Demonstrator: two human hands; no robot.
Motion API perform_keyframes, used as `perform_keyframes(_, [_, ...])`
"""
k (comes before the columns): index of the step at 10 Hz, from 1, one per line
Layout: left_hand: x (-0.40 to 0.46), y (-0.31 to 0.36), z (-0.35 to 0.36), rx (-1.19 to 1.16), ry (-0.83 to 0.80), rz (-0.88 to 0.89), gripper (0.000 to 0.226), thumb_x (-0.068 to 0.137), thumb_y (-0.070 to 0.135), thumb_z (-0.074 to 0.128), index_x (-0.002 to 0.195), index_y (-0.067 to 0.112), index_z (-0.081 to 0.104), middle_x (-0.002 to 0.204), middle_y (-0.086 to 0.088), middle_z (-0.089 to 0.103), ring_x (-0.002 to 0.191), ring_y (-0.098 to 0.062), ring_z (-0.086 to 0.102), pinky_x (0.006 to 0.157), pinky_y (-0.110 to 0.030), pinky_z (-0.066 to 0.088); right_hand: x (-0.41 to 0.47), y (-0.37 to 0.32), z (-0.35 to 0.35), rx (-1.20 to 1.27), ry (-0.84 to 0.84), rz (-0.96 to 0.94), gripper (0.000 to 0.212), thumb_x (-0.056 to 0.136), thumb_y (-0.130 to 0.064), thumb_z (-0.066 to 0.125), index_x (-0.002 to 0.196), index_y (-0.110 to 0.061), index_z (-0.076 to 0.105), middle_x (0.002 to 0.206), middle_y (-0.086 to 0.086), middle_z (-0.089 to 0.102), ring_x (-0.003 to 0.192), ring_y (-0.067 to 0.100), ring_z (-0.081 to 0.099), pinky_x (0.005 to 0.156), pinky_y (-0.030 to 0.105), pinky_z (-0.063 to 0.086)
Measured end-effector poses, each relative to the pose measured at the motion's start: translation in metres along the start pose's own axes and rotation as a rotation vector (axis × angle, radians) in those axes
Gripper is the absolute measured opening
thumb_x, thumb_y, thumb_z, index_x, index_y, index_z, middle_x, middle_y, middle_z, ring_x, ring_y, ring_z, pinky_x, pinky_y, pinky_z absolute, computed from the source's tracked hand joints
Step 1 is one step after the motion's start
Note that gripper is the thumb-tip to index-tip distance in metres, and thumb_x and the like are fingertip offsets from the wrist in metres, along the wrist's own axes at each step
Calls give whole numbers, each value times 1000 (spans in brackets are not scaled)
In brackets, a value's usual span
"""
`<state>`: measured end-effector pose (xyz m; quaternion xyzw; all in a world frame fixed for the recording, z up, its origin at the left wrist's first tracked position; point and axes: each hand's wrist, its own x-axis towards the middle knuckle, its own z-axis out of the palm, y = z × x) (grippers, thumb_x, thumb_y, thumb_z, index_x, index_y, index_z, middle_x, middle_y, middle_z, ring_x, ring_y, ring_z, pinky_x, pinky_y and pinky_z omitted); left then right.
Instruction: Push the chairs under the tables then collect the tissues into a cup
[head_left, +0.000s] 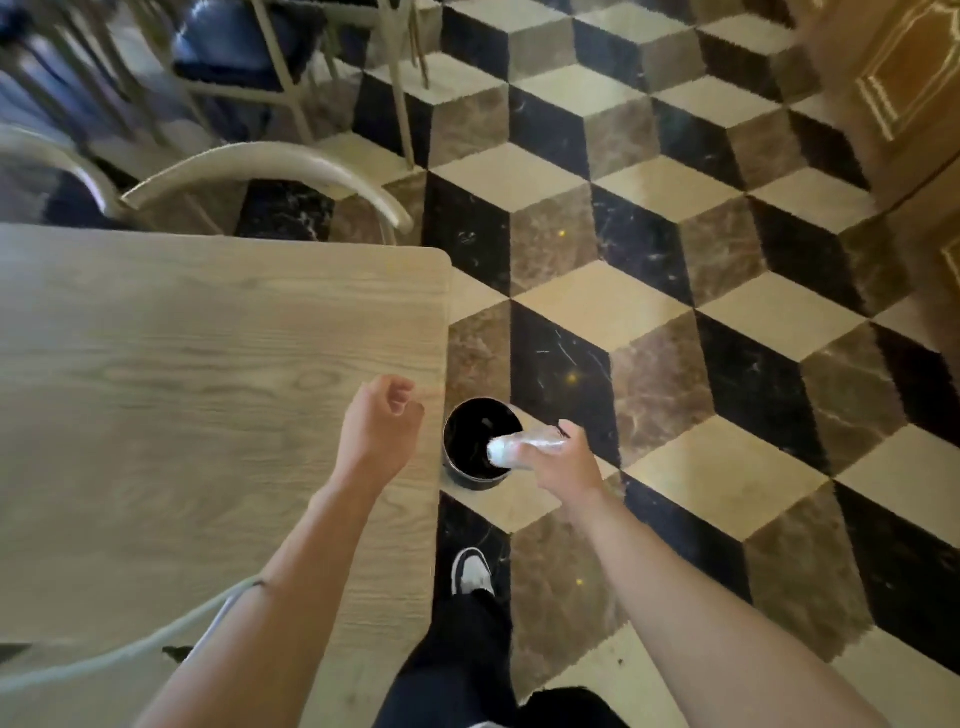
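Two curved chair backs (270, 171) stand tucked against the far edge of the wooden table (208, 374), with more chairs blurred beyond them on the cube-patterned floor (675, 291). The right hand (563, 460) grasps a white tissue packet (524, 447), its end poking over the mouth of the black cup (475, 444); what holds the cup itself is hidden. The left hand (382, 421) hovers over the table's corner, fingers loosely curled around nothing. A pale cable (156, 639) crosses the table's near edge, partly cut off.
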<state>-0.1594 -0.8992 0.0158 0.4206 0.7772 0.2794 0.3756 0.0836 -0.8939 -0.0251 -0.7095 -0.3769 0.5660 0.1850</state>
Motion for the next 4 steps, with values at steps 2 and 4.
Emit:
perform_keyframes(2, [16,7,7,-1,106,-86,18,95,20,64,112,26,65,104,11,65,94,-2,60,72,-18,42,55,-6,-16,-40,-127,131,98,91,-43,75,165,-25,14,171,6,22,146,31,41,111,52,48])
perform_keyframes(4, [40,55,55,4,162,-107,19,95,19,63,112,26,63,106,9,66,94,-3,62,73,-18,44,102,1,-88,-30,-157,255,76,95,-30,72,159,-18,32,148,8,46,120,31,61,94,44,59])
